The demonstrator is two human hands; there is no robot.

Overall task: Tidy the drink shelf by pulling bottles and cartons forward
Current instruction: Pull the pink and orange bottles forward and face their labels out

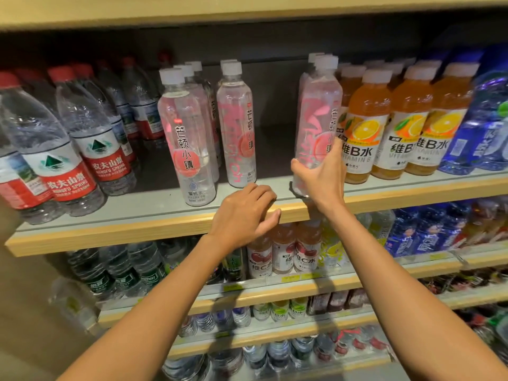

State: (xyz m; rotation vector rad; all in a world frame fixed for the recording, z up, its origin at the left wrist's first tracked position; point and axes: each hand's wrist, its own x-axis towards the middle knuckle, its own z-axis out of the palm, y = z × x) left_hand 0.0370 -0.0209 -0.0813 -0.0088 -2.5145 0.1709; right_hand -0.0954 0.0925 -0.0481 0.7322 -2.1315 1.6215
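While the right hand (320,180) wraps its fingers and thumb round the lower part of a clear, pink-labelled bottle (319,116), that bottle stands upright at the front of the drink shelf (132,225), its base right at the lip and its side touching the row of orange vitamin drinks (367,127). More white-capped bottles of the same kind stand directly behind it. Across a bare gap in the shelf, two further rows of the pink-labelled drink stand to the left: one front bottle (191,138) sits close to the lip, the other (237,125) a little further back. The left hand (243,213) rests on the wooden front edge of the shelf just below that gap, its fingers loosely bent and holding no bottle. Red-labelled water bottles (68,152) fill the left end of the shelf, and blue bottles (479,125) fill the right end. Small red-labelled drinks (283,250) show on the shelf below, between the two forearms.
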